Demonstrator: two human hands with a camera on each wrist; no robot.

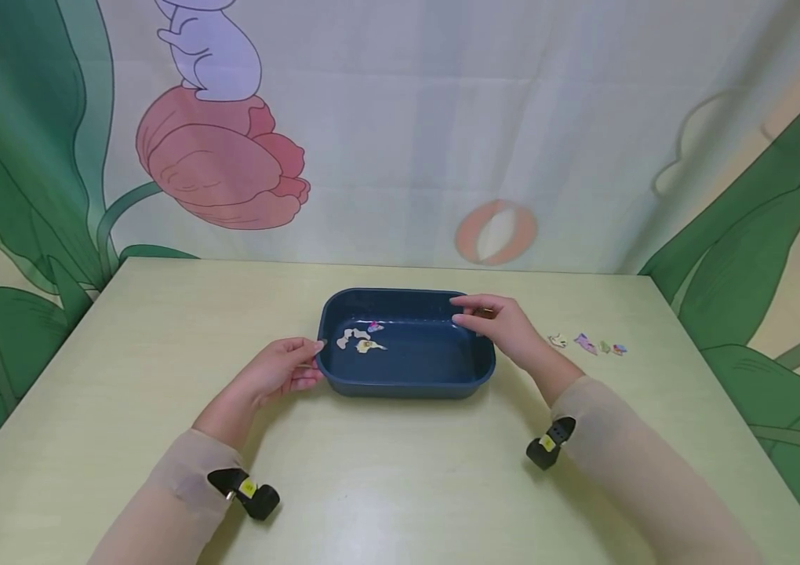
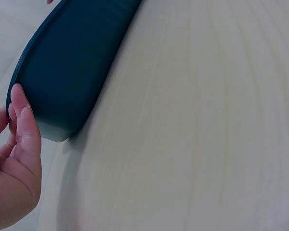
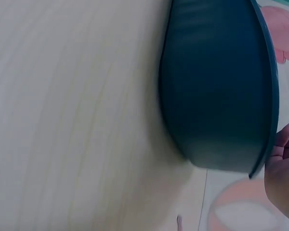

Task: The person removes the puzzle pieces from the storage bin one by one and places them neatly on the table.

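Observation:
A dark blue rectangular tray with rounded corners (image 1: 407,390) stands on the table. My left hand (image 1: 283,369) grips its left end, thumb at the rim and fingers outside below; the left wrist view shows these fingers (image 2: 28,127) against the outer wall. Over the tray's right end is my right hand (image 1: 502,323), thumb and forefinger parted with nothing visible between them. In the right wrist view it is partly hidden beyond the rim. Inside the tray lie small flat cut-outs like stickers: whitish pieces (image 1: 352,337), a yellowish one (image 1: 368,346) and a pink-purple one (image 1: 375,326).
Right of the tray, several small flat pieces lie in a row on the table: a whitish one (image 1: 557,340), a purple one (image 1: 586,344), a green one (image 1: 605,347) and a multicoloured one (image 1: 620,350). A printed curtain (image 1: 386,157) hangs behind the table's back edge.

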